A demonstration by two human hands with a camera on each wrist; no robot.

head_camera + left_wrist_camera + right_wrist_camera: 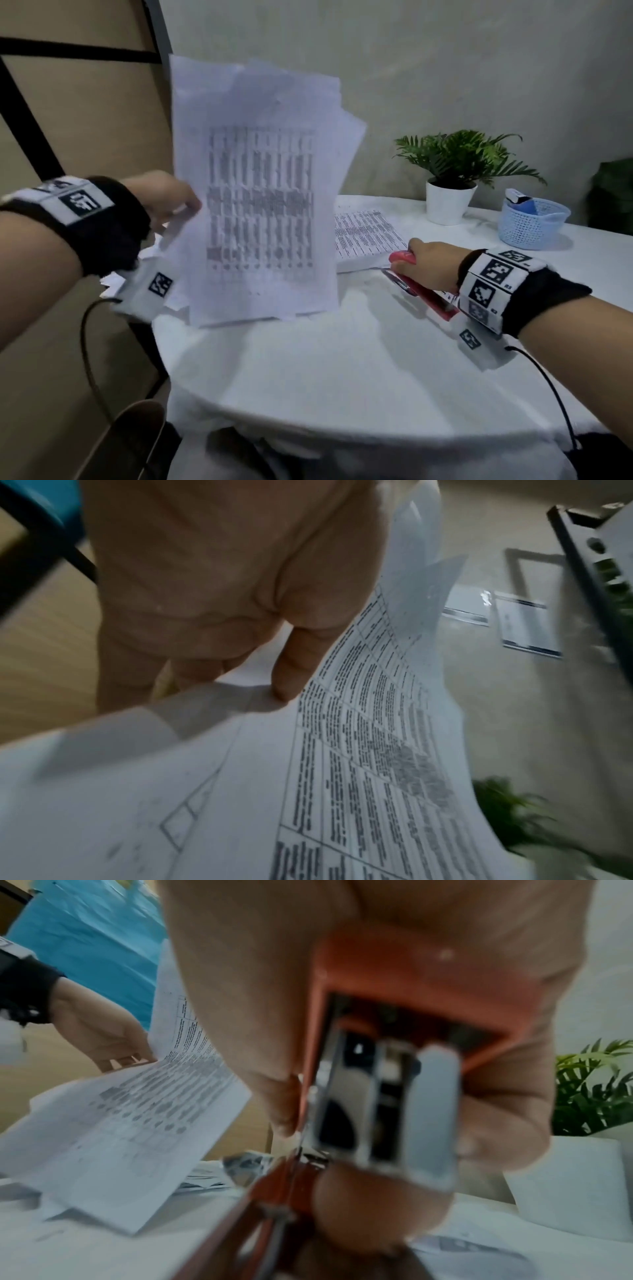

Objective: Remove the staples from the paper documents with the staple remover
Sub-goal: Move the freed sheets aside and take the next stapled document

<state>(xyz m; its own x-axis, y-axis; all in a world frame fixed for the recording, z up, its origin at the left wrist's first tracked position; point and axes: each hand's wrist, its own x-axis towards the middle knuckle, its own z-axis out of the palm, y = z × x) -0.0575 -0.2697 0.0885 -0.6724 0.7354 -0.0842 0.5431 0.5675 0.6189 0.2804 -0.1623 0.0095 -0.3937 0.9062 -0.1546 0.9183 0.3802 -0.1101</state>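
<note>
Round white table fills the lower part of the head view, w/ a grey wall behind and a tan panel w/ black framing on the left. Left hand is up off the table at its left edge, gripping a sheaf of printed sheets by their left margin; left wrist view shows fingers curled onto the paper's edge, so it's a pinch hold. Sheets stand near upright, fanned loosely at the top, bottom edge down near the tabletop; whether it touches, can't tell. Print on them is blurred, table-style rows.

Right hand is low over the table, right of the sheets, wrapped around a red staple remover w/ metal parts. Right wrist view shows the tool close up, thumb and fingers closed on both sides of it, metal tip pointing fwd toward the table. Tool is apart from the held sheets.

Behind the right hand, a second stack of printed pages lies flat on the table. Farther back right: a green plant in a white pot, and just beside it a pale blue mesh basket w/ small items inside, not identifiable. More loose white paper lies under the left wrist at the table edge.
</note>
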